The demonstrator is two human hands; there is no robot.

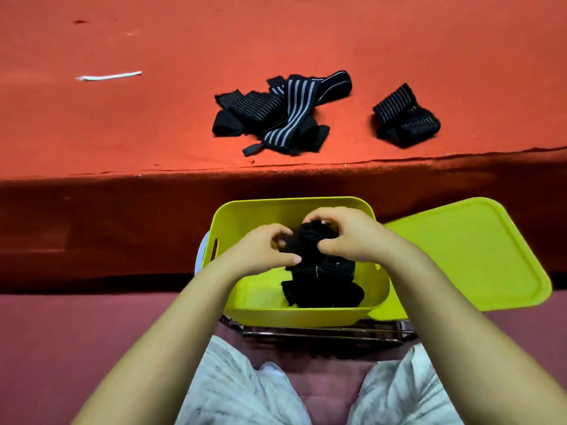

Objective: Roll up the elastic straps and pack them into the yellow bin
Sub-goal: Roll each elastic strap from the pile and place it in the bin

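Both hands, left hand (270,246) and right hand (343,237), pinch a black strap (302,246) over the yellow bin (245,289), where some rolls (322,289) lie, while a pile (276,115) and another strap (405,116) wait unrolled on the red table (122,118).

Bright overhead light, soft focus, wide-angle curvature

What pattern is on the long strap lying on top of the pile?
Black with pale lengthwise stripes, seen in the head view.

Both forearms (171,326) are bare, with no sleeves showing. The legs wear light grey, mottled shorts (227,391).
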